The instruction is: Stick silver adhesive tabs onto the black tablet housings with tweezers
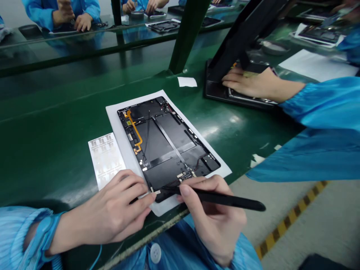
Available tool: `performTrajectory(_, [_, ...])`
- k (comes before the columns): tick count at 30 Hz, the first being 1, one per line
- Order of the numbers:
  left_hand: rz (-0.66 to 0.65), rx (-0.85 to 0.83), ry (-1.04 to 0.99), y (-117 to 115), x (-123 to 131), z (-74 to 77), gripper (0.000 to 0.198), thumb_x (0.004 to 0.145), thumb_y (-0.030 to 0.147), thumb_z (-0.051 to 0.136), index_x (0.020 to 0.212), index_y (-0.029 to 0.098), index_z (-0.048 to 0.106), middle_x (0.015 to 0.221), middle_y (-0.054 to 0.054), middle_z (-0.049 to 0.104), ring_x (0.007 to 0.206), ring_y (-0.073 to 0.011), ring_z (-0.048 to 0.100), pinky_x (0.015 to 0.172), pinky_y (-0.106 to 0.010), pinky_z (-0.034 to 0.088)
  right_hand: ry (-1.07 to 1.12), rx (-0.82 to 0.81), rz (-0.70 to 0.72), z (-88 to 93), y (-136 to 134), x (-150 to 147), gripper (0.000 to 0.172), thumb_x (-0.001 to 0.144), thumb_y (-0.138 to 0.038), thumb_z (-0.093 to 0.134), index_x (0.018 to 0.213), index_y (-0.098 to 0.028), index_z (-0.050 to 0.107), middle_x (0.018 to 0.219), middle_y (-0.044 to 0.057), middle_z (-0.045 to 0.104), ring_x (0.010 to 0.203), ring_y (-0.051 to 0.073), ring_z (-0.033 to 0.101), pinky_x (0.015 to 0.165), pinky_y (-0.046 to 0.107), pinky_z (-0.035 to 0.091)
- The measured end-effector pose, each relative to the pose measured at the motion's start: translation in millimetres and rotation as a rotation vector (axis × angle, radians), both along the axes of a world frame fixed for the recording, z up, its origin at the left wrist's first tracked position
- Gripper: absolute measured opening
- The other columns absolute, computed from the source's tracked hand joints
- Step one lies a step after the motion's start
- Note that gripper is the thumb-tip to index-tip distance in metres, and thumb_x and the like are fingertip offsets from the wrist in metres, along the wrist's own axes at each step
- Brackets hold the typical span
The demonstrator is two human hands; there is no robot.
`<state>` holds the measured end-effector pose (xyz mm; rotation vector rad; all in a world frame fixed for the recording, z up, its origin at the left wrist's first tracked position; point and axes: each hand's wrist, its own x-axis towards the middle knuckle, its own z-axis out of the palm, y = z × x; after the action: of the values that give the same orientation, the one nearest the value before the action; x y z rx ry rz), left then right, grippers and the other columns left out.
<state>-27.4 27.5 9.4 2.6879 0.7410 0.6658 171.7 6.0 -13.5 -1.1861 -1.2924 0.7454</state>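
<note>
An opened tablet housing [168,146] lies on a white sheet [114,116], its inside up, with an orange flex cable [136,135] and a long grey ribbon cable [168,142]. My left hand [112,206] has its bent fingers together at the near left corner of the housing, by a small pale tab [155,191]; the thumb is mostly hidden. Between the fingers of my right hand [210,213] is a pair of black tweezers [233,200]. Their tips point left over the near end of the housing, close to a small circuit board [185,175] and my left fingertips.
A sheet of grey T-shaped stickers [105,157] sits left of the housing. To the right, a co-worker's hand [253,84] rests in a black fixture [209,82]. A green post [187,37] rises behind a white scrap [187,81]. Other people work across the bench.
</note>
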Motion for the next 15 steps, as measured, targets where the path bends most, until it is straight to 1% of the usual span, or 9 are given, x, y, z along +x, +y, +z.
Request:
performTrajectory(4, [-0.004, 0.031, -0.029, -1.1, 1.0, -1.8, 0.02, 0.09, 0.007, 0.05, 0.103, 0.002, 0.064, 0.091, -0.015, 0.066, 0.09, -0.024, 0.061, 0.085, -0.042, 0.054, -0.007, 0.026, 0.111, 0.8, 3.4, -3.0, 0.014, 0.086, -0.011, 0.064, 0.078, -0.021, 0.058, 0.071, -0.002, 0.061, 0.063, 0.012, 0.061, 0.054, 0.022, 0.049])
performTrajectory(6, [0.0, 0.059, -0.031, -1.5, 1.7, -2.6, 0.02, 0.091, 0.008, 0.049, 0.103, 0.002, 0.064, 0.093, -0.015, 0.067, 0.091, -0.0243, 0.062, 0.088, -0.042, 0.054, -0.041, 0.006, 0.152, 1.1, 5.0, -4.2, 0.014, 0.086, -0.01, 0.063, 0.079, -0.021, 0.058, 0.071, -0.003, 0.061, 0.063, 0.011, 0.061, 0.056, 0.021, 0.049])
performTrajectory(11, [0.017, 0.099, -0.039, -2.5, 3.8, -2.1, 0.019, 0.091, 0.009, 0.05, 0.102, 0.002, 0.063, 0.092, -0.015, 0.067, 0.093, -0.0245, 0.064, 0.091, -0.041, 0.056, -0.1, -0.027, 0.157, 1.2, 6.5, -3.7, 0.014, 0.086, -0.01, 0.062, 0.079, -0.021, 0.057, 0.07, -0.004, 0.059, 0.06, 0.01, 0.06, 0.058, 0.022, 0.048])
performTrajectory(15, [0.029, 0.138, -0.042, -3.3, 4.9, -1.2, 0.018, 0.092, 0.01, 0.049, 0.101, 0.002, 0.063, 0.093, -0.016, 0.067, 0.094, -0.0245, 0.065, 0.093, -0.041, 0.057, -0.112, -0.049, 0.163, 4.6, 8.3, -4.7, 0.016, 0.086, -0.01, 0.062, 0.077, -0.022, 0.055, 0.069, -0.005, 0.06, 0.06, 0.01, 0.059, 0.055, 0.02, 0.046])
